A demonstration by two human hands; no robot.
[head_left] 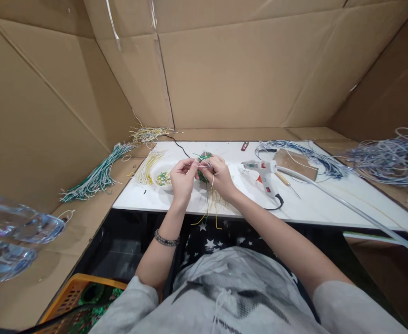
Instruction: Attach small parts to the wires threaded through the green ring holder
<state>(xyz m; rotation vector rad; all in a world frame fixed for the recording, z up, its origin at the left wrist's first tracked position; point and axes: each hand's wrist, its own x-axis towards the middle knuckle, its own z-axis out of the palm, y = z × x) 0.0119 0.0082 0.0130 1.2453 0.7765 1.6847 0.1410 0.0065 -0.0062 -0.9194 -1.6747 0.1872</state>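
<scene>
I pinch the green wire bundle [204, 168] at frame centre, my left hand [182, 178] and right hand [220, 175] both closed on it; light, springy strands, best gripped near the bound middle.

Both hands [200, 178] pinch green wire bundle [204, 167].

Your two hands are meeting over the middle of the desk [176, 204], the left hand [182, 178] and right hand [220, 175] closing on a wire bundle [204, 168] between them. A dish [162, 178] is sitting just left of them, a glue gun [264, 174] lying to their right. A wire pile [388, 160] is resting far right, another wire sheaf [98, 176] lying off the desk's left edge.
</scene>
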